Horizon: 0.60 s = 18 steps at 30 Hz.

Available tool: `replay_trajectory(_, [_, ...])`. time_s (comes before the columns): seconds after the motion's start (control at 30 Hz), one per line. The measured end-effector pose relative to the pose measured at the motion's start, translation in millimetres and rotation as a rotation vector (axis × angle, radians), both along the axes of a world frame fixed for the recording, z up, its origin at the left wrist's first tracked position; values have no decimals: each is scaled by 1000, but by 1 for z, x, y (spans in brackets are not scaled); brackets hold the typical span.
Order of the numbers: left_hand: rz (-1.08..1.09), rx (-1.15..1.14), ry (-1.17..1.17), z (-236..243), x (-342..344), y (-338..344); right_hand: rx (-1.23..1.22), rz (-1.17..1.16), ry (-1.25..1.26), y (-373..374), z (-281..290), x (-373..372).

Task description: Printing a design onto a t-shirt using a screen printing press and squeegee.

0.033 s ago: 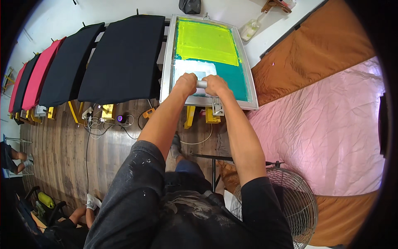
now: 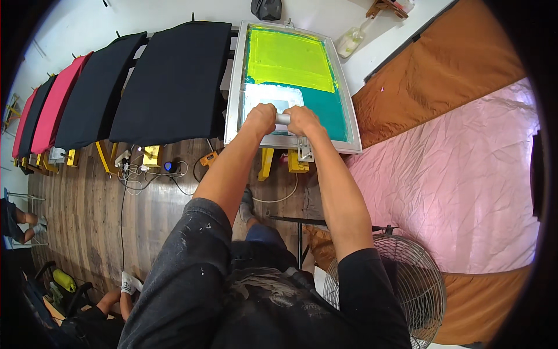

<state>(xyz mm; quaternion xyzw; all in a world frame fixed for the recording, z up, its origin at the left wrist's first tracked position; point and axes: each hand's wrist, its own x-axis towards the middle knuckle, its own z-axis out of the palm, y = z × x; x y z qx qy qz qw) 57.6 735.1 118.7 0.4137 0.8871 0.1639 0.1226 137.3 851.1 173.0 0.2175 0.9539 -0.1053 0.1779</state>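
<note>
Both my arms reach forward over a screen-printing frame (image 2: 233, 107) with a pale metal rim. My left hand (image 2: 261, 118) and my right hand (image 2: 302, 121) are wrapped round the two ends of a squeegee (image 2: 283, 118) with a grey metal handle, close to the frame's near side. Its blade is hidden under my hands. The green mesh (image 2: 326, 110) shows bare to the right of them. A patch of white ink (image 2: 254, 93) lies just beyond my left hand, and a lime-yellow rectangle (image 2: 290, 58) covers the far half of the screen.
Left of the frame runs a row of boards covered in black cloth (image 2: 174, 81) and red cloth (image 2: 58, 107). Cables (image 2: 138, 179) lie on the wooden floor. A fan (image 2: 415, 285) stands by my right side, near pink sheeting (image 2: 447, 180). Another person's legs (image 2: 119, 298) show lower left.
My hands and the squeegee keep the same place. A small round light on the floor has turned from purple to blue.
</note>
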Motion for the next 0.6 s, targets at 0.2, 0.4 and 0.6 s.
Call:
replay_trajectory(0.2, [-46,219,64,-25,27,-19,33,97,187,-6,-22,31])
replay_trajectory(0.4, [-135,160,111,-28,56,-44,8,149,242,-18,-33,64])
replay_trajectory(0.6, [-235,2,-51,-23,45,-55,-270,213,168,0,-23,77])
